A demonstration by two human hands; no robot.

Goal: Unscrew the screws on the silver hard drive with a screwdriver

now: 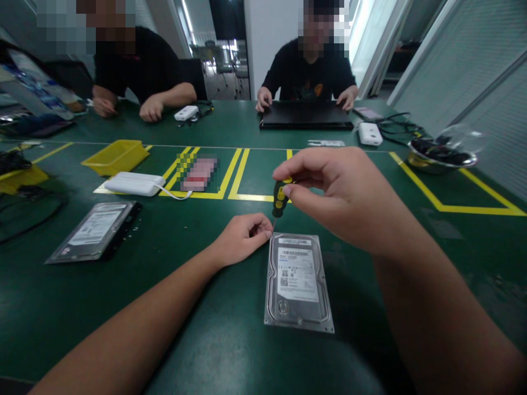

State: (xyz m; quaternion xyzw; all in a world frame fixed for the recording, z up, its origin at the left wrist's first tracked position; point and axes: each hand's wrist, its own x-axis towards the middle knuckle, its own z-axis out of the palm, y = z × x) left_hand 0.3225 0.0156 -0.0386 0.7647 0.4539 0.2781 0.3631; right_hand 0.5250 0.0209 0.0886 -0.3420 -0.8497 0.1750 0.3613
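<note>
A silver hard drive [299, 282] with a white label lies flat on the green table in front of me. Above its upper left corner, my right hand [329, 192] grips a small black and yellow screwdriver [280, 198] by the handle, its thin shaft pointing down at that corner. My left hand [246, 237] rests on the table with fingers curled, thumb and forefinger closed beside the screwdriver's tip at the drive's corner. What those fingers pinch, if anything, is too small to tell. Farther left lies a second hard drive [95, 230], with small bits beside it.
A white power bank [134, 184] is cabled to a pixelated phone-like object [200, 174]. Behind it stands a yellow tray [116, 157]. A metal bowl [442, 156] holds dark items at right. Across the table sit two people, one with hands on a black laptop [307, 114].
</note>
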